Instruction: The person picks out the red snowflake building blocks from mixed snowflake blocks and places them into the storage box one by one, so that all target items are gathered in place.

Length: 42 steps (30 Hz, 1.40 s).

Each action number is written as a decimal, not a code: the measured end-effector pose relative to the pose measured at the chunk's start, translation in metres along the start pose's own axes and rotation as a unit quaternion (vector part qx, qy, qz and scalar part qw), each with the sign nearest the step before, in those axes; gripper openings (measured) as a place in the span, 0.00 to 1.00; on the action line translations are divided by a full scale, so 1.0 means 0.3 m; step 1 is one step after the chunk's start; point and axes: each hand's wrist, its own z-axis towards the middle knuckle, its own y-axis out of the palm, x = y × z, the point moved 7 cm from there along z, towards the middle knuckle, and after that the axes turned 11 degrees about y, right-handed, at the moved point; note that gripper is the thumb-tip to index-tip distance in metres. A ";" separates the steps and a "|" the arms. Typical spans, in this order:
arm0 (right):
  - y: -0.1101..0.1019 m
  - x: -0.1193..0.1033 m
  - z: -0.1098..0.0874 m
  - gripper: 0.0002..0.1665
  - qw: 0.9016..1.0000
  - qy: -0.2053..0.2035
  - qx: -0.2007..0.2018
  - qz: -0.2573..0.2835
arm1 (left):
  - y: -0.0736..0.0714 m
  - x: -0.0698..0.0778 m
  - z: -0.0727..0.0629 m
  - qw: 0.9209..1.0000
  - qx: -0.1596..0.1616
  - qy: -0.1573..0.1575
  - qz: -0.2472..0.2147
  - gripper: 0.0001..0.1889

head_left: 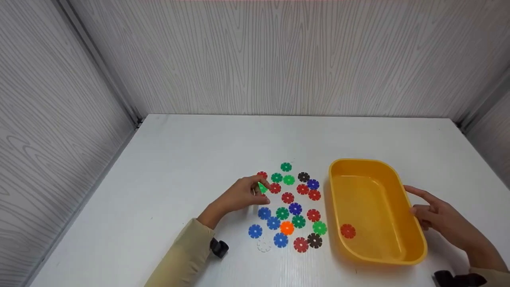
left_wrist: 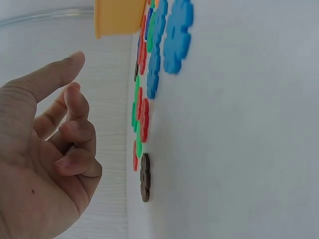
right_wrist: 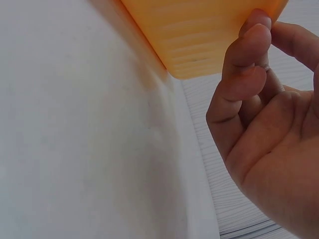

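My left hand hovers over the left side of a spread of flower-shaped plastic discs. Its thumb and index finger are apart with nothing between them, while the other fingers bend loosely in the left wrist view. A red disc lies just beyond the fingertips, and a green disc is partly hidden by the index finger. My right hand holds the right rim of a yellow plastic tray, with the thumb at the rim and bent fingers against the outer wall. One red disc lies inside the tray.
Several blue, green, red, purple and dark brown discs lie flat left of the tray, with one orange disc and a clear disc. A brown disc shows in the left wrist view. Pale wood-grain panels enclose the white table.
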 end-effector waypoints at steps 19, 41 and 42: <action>0.005 0.001 0.002 0.36 1.000 0.003 -0.002 0.000 | -0.037 -0.096 -0.011 0.982 -0.035 -0.086 0.162 0.17; 0.002 0.006 0.004 0.37 1.000 0.009 0.003 -0.014 | -0.006 -0.082 0.006 0.980 -0.050 -0.105 0.161 0.16; 0.002 0.007 0.004 0.37 1.000 0.009 0.004 -0.015 | -0.005 -0.081 0.007 0.980 -0.051 -0.107 0.158 0.16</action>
